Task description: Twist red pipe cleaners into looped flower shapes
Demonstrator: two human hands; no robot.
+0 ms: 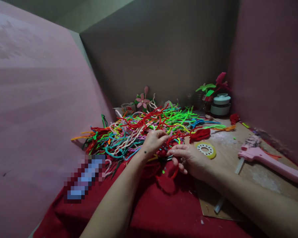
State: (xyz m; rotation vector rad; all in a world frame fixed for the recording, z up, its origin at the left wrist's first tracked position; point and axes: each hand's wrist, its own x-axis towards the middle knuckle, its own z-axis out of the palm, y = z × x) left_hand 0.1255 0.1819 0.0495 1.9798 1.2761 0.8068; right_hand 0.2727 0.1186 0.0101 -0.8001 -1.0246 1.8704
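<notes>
from the head view, i have both hands at the middle of the frame, over the front edge of the bright pile (129, 135). the red stem (171, 140) is between them, just right of centre. my right hand (188, 161) seems to pinch it, thumb and forefinger pressed together, other fingers curled. my left hand (154, 141) has its fingertips close together beside it; whether they grip, i cannot tell.

to handle this well, i'd hold one side steady and work the other in small moves, since fuzzy stems probably snag on neighbours. loose red strands hang below my right fingers, so i'd mind those. the tape (213, 154) and glue gun (273, 162), right of frame, lie clear of both fingertips.
</notes>
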